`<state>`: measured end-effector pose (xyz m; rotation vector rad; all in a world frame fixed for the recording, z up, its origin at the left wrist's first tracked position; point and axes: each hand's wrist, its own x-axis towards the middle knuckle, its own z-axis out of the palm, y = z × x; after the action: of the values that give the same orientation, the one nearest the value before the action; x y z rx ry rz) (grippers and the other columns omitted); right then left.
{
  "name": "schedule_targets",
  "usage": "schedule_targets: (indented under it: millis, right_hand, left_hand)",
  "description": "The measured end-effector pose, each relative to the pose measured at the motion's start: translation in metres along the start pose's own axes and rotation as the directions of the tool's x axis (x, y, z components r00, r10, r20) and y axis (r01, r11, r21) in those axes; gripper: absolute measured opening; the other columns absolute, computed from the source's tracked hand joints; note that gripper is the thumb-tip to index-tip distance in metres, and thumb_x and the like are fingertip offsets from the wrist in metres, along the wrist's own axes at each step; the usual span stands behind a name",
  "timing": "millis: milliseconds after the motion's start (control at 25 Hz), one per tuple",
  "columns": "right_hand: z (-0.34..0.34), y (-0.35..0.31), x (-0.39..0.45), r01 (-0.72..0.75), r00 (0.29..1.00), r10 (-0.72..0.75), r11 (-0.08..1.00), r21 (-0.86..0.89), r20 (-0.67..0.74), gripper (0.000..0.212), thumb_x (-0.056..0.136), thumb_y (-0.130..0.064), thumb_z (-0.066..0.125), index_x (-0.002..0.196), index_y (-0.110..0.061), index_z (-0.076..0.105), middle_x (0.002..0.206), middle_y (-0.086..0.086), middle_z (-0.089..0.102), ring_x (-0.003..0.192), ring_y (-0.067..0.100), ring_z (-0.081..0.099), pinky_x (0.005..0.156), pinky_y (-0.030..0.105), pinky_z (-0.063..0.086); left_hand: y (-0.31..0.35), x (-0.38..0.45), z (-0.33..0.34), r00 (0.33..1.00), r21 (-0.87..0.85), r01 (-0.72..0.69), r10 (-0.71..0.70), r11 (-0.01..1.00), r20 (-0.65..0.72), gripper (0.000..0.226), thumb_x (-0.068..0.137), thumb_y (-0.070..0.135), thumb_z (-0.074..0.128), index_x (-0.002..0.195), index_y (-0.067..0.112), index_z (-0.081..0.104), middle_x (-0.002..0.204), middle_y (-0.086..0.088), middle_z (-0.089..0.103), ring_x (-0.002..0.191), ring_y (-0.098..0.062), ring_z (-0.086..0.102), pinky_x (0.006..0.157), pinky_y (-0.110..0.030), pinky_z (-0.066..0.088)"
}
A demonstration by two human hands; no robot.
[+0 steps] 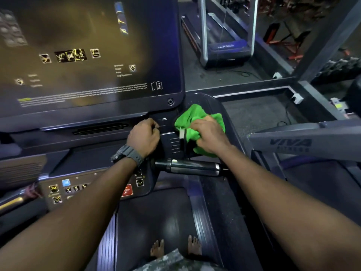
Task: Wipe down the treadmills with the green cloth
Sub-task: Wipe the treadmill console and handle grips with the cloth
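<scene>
Two hands work at the right side of the treadmill console (168,141), just under the big dark screen (88,55). The right hand (210,133) lies on top of the green cloth (197,116) w/ fingers curled down into the fabric, gripping a bunched part of it and pressing it on the console's right tray area. The cloth is bright green, soft-looking, crumpled into folds and not spread flat; one lobe sticks up toward the screen corner, another goes out to the right past the knuckles, and a lower part shows under the wrist. A small white tag (182,133) hangs at its left edge, beside a dark strip.

The left hand (143,136), w/ a dark wristwatch (127,155), rests on the console just left of the cloth, not touching it. Its fingers are curled in; whether they pinch smth I cannot tell.

Below both hands a black and silver handle bar (193,167) runs across. The red stop button (127,190) is partly hidden by the left forearm. Bare feet (175,249) stand on the belt (156,212).
</scene>
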<state>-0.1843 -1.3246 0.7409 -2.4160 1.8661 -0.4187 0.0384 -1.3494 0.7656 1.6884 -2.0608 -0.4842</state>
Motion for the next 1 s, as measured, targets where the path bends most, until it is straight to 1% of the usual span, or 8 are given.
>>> schedule_targets:
  millis: [120,240,400,520,640,800,960,1000]
  right_hand:
    - [0.006,-0.048,0.023,0.061,0.996,-0.057,0.997,-0.051,0.075,0.040,0.072,-0.005,0.062,0.111,-0.015,0.068,0.108,-0.001,0.066,0.100,0.027,0.052,0.090,0.031,0.037]
    - [0.010,-0.023,0.009,0.232,0.962,-0.219,0.970,-0.068,0.162,0.047,0.071,-0.002,0.061,0.115,-0.018,0.068,0.111,-0.005,0.067,0.097,0.025,0.052,0.088,0.034,0.043]
    - [0.011,-0.033,0.017,0.155,0.983,-0.141,0.981,-0.113,0.120,0.045,0.072,-0.004,0.061,0.114,-0.019,0.068,0.112,-0.004,0.067,0.097,0.027,0.052,0.088,0.038,0.045]
    - [0.016,-0.056,0.011,0.374,0.905,-0.359,0.927,-0.027,0.227,0.042,0.079,-0.001,0.055,0.118,-0.014,0.066,0.117,0.002,0.066,0.106,0.030,0.054,0.093,0.035,0.041]
    - [-0.001,-0.026,0.016,0.465,0.817,-0.375,0.877,-0.116,0.438,0.039,0.076,-0.003,0.054,0.110,-0.018,0.066,0.105,0.007,0.064,0.104,0.029,0.058,0.083,0.038,0.049]
    - [0.002,-0.037,0.038,0.333,0.918,-0.303,0.940,-0.081,0.256,0.049,0.068,-0.001,0.059,0.112,-0.020,0.066,0.107,0.000,0.065,0.101,0.027,0.057,0.085,0.038,0.051]
    - [0.000,-0.019,0.016,0.410,0.809,-0.348,0.912,-0.030,0.474,0.035,0.070,-0.002,0.056,0.096,-0.023,0.065,0.094,0.004,0.066,0.096,0.028,0.061,0.074,0.036,0.050]
    - [-0.006,-0.021,0.025,0.377,0.831,-0.304,0.923,-0.071,0.465,0.031,0.070,-0.002,0.055,0.092,-0.021,0.065,0.092,0.005,0.066,0.094,0.030,0.062,0.071,0.036,0.050]
  left_hand:
    - [-0.001,-0.004,0.000,0.999,0.013,0.039,-0.038,0.999,-0.037,0.020,0.087,0.012,0.049,0.101,0.017,0.063,0.111,-0.011,0.066,0.102,-0.034,0.060,0.082,-0.036,0.046]
    - [-0.001,-0.007,0.001,0.998,0.114,0.065,-0.063,0.991,-0.016,0.019,0.084,0.014,0.051,0.099,0.015,0.063,0.109,-0.013,0.065,0.101,-0.037,0.060,0.081,-0.039,0.049]
    - [0.001,-0.013,-0.001,0.981,0.104,0.195,-0.195,0.975,-0.009,0.022,0.083,0.012,0.053,0.100,0.013,0.066,0.111,-0.016,0.064,0.104,-0.038,0.059,0.085,-0.037,0.047]
    - [-0.008,-0.013,-0.012,0.947,0.051,0.319,-0.320,0.946,0.016,0.023,0.085,0.013,0.055,0.104,0.017,0.068,0.115,-0.017,0.065,0.108,-0.037,0.059,0.088,-0.033,0.046]
    - [-0.024,-0.018,-0.023,0.960,0.170,0.234,-0.256,0.957,0.117,0.020,0.090,0.023,0.055,0.103,0.019,0.069,0.111,-0.017,0.068,0.103,-0.036,0.062,0.086,-0.034,0.049]
    - [-0.033,-0.024,-0.024,0.978,0.220,0.133,-0.164,0.966,0.128,0.026,0.094,0.028,0.051,0.107,0.015,0.068,0.111,-0.018,0.068,0.104,-0.037,0.061,0.083,-0.034,0.048]
    - [-0.033,-0.026,-0.020,0.980,0.192,0.143,-0.166,0.971,0.110,0.026,0.094,0.030,0.051,0.109,0.017,0.068,0.111,-0.016,0.067,0.104,-0.036,0.061,0.084,-0.034,0.048]
    - [-0.030,-0.025,-0.019,0.984,0.190,0.128,-0.148,0.973,0.096,0.026,0.094,0.030,0.051,0.108,0.016,0.068,0.111,-0.016,0.067,0.104,-0.035,0.061,0.085,-0.034,0.048]
